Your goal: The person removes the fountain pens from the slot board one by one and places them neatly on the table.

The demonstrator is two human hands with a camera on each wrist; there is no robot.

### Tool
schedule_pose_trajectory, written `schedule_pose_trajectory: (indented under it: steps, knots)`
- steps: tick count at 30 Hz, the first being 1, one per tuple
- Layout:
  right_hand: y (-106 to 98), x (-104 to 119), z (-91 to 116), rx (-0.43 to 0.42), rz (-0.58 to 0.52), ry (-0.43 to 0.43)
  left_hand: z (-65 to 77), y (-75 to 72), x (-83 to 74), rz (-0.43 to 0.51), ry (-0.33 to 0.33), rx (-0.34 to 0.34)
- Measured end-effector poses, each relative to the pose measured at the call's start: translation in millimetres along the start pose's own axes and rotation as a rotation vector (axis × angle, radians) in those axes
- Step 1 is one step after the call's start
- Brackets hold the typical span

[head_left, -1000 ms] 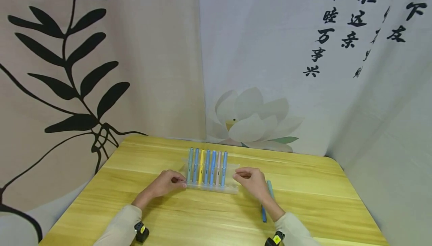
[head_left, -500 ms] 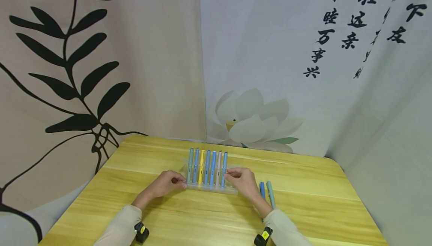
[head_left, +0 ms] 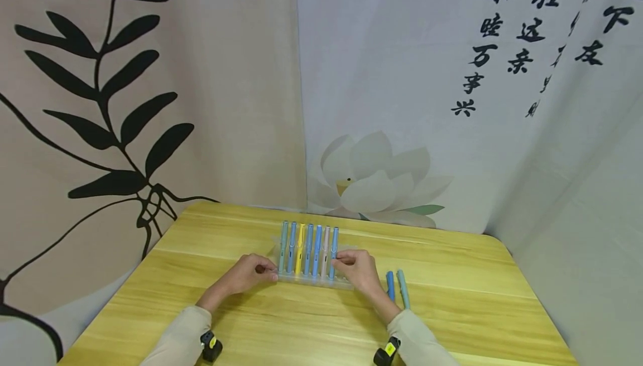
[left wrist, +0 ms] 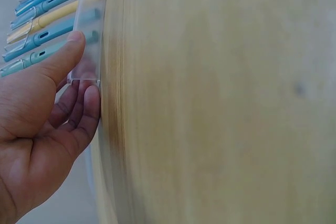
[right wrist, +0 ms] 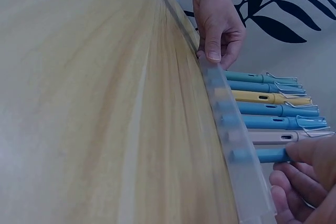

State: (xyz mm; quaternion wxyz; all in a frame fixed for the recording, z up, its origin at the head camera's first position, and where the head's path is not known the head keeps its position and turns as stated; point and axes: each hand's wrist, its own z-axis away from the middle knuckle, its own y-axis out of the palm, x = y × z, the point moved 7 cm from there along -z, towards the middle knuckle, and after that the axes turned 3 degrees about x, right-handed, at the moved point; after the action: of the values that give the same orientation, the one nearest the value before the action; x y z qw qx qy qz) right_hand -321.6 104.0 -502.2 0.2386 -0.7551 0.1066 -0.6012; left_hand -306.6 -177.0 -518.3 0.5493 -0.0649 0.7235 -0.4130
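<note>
On the wood-grain table (head_left: 281, 327), we find a clear pen rack (right wrist: 247, 182) bearing seven pens (head_left: 308, 249). The right hand (head_left: 359, 268) pinches the rightmost blue pen (right wrist: 272, 155); the left hand (head_left: 251, 272) grips the rack's left end. Rightward, the forearm (head_left: 385, 306) partly hides a loose blue pen (head_left: 390, 283) beside a green pen (head_left: 403, 289).

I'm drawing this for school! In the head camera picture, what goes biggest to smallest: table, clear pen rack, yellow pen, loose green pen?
1. Table
2. Clear pen rack
3. Yellow pen and loose green pen: too alike to rank, and the green one's near end may be hidden.
</note>
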Motion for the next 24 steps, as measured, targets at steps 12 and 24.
schedule_pose_trajectory:
  steps: [12, 24]
  knots:
    - [-3, 4, -1, -0.021, -0.007, 0.032, 1.0, -1.6, -3.6, 0.011, 0.021, -0.008]
    - [-21, 21, 1, -0.079, -0.005, 0.018, 0.2, -2.3, -5.4, 0.018, 0.009, -0.004]
